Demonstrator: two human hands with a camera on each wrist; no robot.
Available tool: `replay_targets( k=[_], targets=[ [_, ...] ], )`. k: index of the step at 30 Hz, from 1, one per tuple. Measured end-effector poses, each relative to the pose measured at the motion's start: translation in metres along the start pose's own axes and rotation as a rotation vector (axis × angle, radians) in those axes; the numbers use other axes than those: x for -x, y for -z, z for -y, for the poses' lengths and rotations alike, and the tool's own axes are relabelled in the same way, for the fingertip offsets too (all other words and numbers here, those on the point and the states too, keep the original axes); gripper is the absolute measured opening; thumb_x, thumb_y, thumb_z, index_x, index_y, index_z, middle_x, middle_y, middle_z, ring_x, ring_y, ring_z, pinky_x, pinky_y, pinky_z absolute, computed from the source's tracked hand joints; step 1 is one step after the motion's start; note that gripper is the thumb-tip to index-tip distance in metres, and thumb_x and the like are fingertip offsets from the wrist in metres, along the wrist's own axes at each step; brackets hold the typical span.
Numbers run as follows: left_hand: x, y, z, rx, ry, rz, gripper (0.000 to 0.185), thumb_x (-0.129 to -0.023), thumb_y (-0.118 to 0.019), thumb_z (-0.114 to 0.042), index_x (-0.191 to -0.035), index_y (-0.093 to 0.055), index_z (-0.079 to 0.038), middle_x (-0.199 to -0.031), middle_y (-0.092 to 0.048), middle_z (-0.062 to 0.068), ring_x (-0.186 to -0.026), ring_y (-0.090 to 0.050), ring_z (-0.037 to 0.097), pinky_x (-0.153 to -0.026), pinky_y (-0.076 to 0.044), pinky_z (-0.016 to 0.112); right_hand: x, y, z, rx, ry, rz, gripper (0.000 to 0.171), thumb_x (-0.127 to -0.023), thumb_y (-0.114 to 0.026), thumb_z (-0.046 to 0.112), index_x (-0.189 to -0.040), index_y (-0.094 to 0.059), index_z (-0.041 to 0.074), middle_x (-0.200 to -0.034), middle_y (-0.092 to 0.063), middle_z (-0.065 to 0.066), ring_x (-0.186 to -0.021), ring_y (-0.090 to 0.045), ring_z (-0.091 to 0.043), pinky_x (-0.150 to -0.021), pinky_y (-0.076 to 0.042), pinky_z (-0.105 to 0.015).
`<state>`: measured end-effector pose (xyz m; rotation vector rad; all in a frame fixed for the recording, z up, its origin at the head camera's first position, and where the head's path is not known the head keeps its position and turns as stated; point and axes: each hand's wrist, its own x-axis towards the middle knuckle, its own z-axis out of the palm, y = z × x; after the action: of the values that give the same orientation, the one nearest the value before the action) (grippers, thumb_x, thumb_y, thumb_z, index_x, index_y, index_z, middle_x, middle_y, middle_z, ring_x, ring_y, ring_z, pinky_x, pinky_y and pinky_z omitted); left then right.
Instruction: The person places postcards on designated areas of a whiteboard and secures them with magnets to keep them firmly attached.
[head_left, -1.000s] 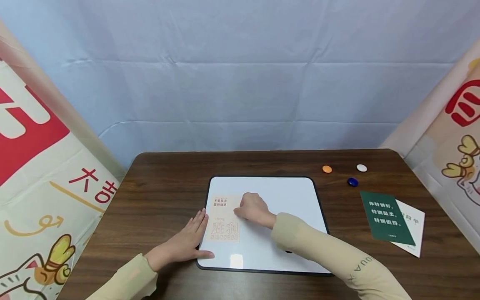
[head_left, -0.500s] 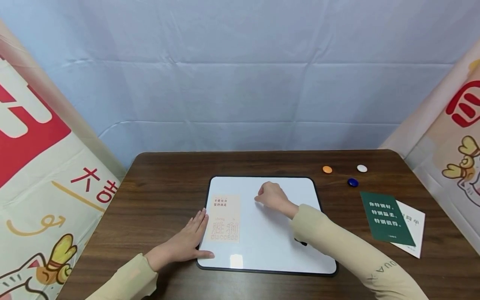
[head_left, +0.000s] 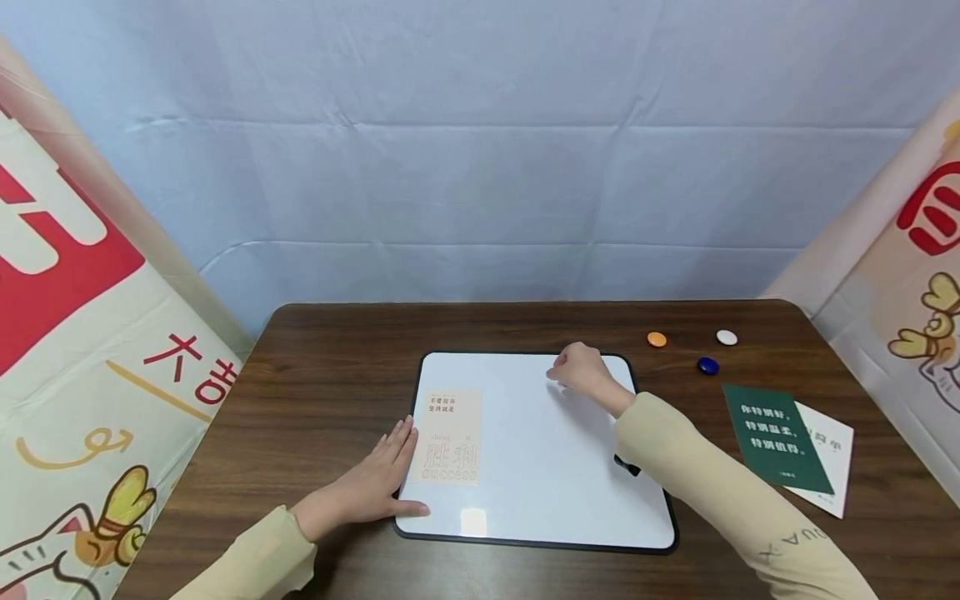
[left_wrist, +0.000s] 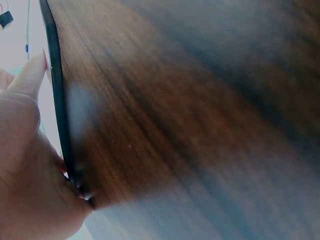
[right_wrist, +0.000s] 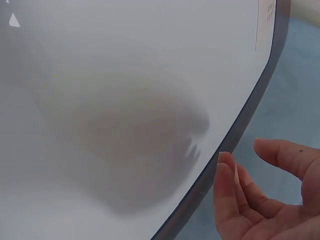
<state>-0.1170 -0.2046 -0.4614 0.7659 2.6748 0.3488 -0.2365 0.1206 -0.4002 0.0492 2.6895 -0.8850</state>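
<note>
A whiteboard (head_left: 555,500) with a black rim lies flat on the table. On its left part lies a pale beige card (head_left: 450,427) printed with Chinese characters and the word "success". My left hand (head_left: 372,479) rests at the board's left edge, fingers straight and thumb over the near part of the surface. Above the board's upper right portion is my right hand (head_left: 585,371), off to the right of the card. The right wrist view shows that hand (right_wrist: 257,202) with its thumb and loosely bent fingers apart and nothing between them.
To the right, a green card (head_left: 776,440) partly covers a white card (head_left: 834,475). Orange (head_left: 657,339), white (head_left: 727,337) and blue (head_left: 708,366) round buttons lie at the back right of the wooden table (head_left: 337,358). A pale cloth (head_left: 480,167) hangs behind.
My right hand has moved from the beige card's right edge to the right and away, over the board's upper right. The card and my left hand stay in place.
</note>
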Motion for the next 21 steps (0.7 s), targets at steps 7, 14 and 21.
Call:
replay_targets(
  k=[7, 14, 21],
  targets=[
    [0.0, 0.0, 0.0, 0.002, -0.006, -0.004, 0.11, -0.075, -0.049, -0.071, -0.143, -0.008, 0.005, -0.151, 0.003, 0.02, -0.138, 0.0, 0.031, -0.109, -0.014, 0.045, -0.006, 0.016, -0.012, -0.004, -0.038, -0.008, 0.022, -0.085, -0.061, 0.016, -0.095, -0.064, -0.004, -0.084, -0.065, -0.015, -0.073, -0.059, -0.024, -0.06, -0.046, -0.03],
    [0.0, 0.0, 0.0, 0.007, -0.01, -0.002, 0.109, -0.075, -0.05, -0.07, -0.143, -0.009, 0.006, -0.15, 0.003, 0.021, -0.138, 0.0, 0.031, -0.109, -0.014, 0.046, -0.015, 0.03, -0.028, -0.056, -0.065, -0.004, 0.021, -0.086, -0.06, 0.016, -0.09, -0.063, -0.004, -0.086, -0.064, -0.017, -0.078, -0.058, -0.029, -0.061, -0.045, -0.032],
    [-0.001, 0.0, 0.0, 0.011, -0.018, -0.015, 0.11, -0.075, -0.052, -0.069, -0.143, -0.009, 0.006, -0.15, 0.002, 0.022, -0.138, 0.0, 0.032, -0.109, -0.015, 0.047, -0.023, 0.041, -0.04, -0.071, -0.116, -0.047, 0.028, -0.085, -0.06, 0.017, -0.098, -0.063, -0.007, -0.087, -0.064, -0.017, -0.076, -0.059, -0.025, -0.068, -0.049, -0.034]
  ],
)
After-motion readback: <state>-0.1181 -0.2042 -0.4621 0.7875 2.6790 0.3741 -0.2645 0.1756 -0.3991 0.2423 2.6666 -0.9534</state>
